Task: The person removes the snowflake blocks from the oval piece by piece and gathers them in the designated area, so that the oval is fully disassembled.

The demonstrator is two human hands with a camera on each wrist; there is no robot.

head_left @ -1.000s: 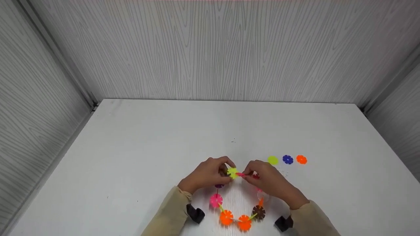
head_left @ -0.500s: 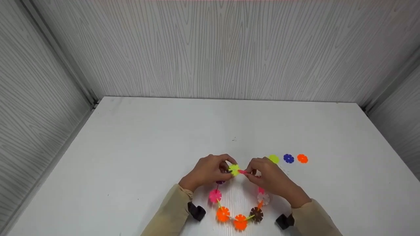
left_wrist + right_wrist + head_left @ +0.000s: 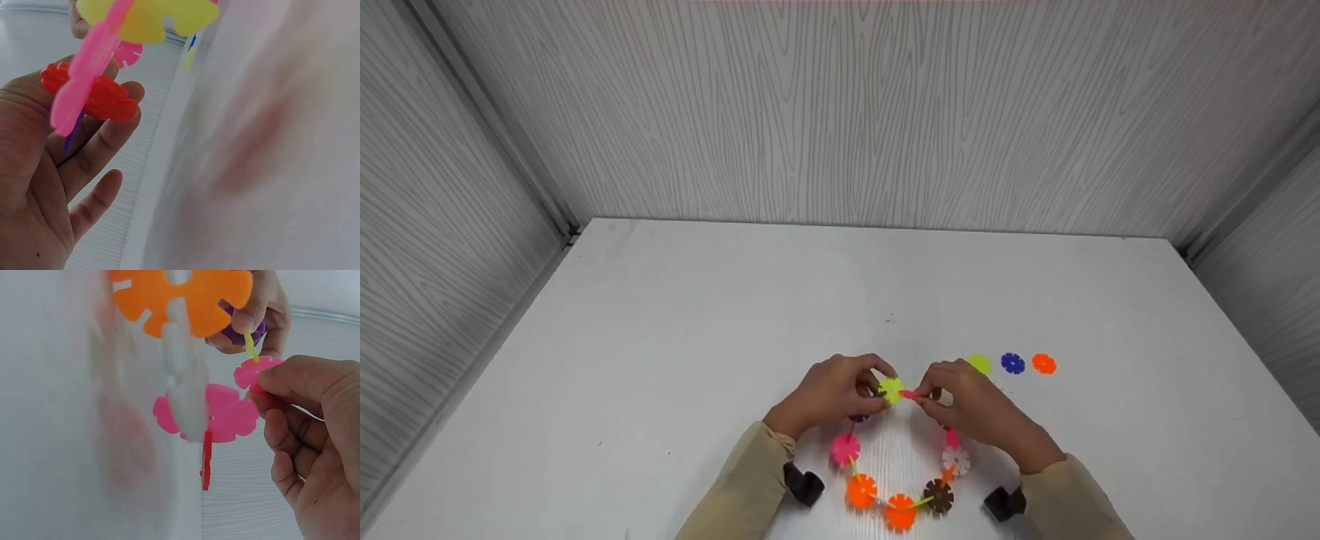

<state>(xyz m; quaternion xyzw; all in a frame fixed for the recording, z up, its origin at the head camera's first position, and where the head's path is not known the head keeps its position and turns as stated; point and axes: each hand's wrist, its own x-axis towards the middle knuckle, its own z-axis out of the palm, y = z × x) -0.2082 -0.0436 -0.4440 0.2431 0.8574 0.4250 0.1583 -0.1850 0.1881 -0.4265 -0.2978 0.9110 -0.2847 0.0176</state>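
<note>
My left hand [image 3: 832,391] pinches a yellow notched flower-shaped disc [image 3: 892,390] at its left edge. My right hand [image 3: 971,401] pinches a pink disc [image 3: 247,374] between thumb and forefinger. In the right wrist view, the pink disc meets the yellow disc [image 3: 251,347], which is seen edge-on. From both hands a ring of interlocked discs loops toward the person, with a pink disc [image 3: 845,449], two orange discs [image 3: 900,511], a brown disc [image 3: 938,496] and a white disc [image 3: 956,460]. A red disc [image 3: 109,98] shows against the left fingers; a purple disc [image 3: 260,331] is partly hidden by the left hand.
Beyond the right hand lie three loose discs: yellow-green [image 3: 979,364], blue [image 3: 1013,364] and orange [image 3: 1044,364]. They rest on a white table [image 3: 697,300] with grained panels [image 3: 840,112] at the back and sides. A black wrist camera [image 3: 804,486] sits below the left wrist.
Both hands stay nearly in place, still holding the yellow and pink discs. The lower part of the ring has swung a little left, and the white disc near the right hand shows more clearly.
</note>
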